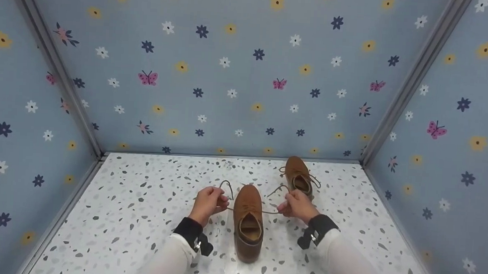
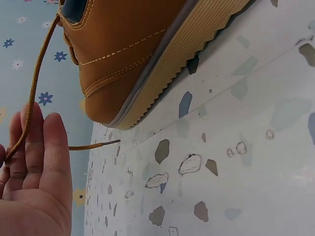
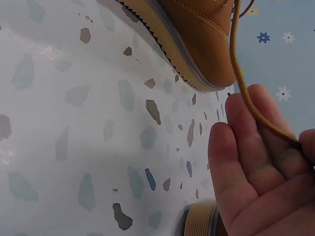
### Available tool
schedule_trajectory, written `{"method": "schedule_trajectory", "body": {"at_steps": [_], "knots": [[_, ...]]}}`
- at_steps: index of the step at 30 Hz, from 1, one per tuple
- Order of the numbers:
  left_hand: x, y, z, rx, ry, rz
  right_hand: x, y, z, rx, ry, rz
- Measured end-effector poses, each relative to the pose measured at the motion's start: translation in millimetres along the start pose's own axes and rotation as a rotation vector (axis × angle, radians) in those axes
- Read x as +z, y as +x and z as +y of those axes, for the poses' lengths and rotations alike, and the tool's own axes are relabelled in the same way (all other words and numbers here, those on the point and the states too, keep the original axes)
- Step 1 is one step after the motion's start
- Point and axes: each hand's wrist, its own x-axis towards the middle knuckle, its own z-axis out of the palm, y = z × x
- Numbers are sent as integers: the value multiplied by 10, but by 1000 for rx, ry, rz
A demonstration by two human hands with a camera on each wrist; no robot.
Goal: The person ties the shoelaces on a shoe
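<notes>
A brown lace-up ankle boot (image 1: 248, 198) stands on the speckled floor, its toe pointing away from me. To its left, my left hand (image 1: 209, 201) pinches one end of the boot's lace (image 2: 35, 81); a loose tip (image 2: 93, 146) hangs past the fingers. On the other side, my right hand (image 1: 299, 205) pinches the other lace end (image 3: 234, 54) between thumb and fingers. Both laces run out sideways from the boot's front, nearly taut in the head view. Neither hand touches the boot itself.
A second brown boot (image 1: 296, 167) stands farther back on the right, just beyond my right hand, its laces loose at the sides. Blue flowered panels (image 1: 238, 82) wall the white speckled floor (image 1: 139, 223) at the back and both sides.
</notes>
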Motion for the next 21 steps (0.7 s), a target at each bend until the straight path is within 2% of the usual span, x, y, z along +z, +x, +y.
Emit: {"method": "schedule_trajectory", "body": {"at_steps": [7,21], "knots": [[-20,-23,67,31,63,26,-37,-22,-62,-59,-133,26],[7,-28,106,56,211,15,-103,-44,-159,-133,-237,112]]}}
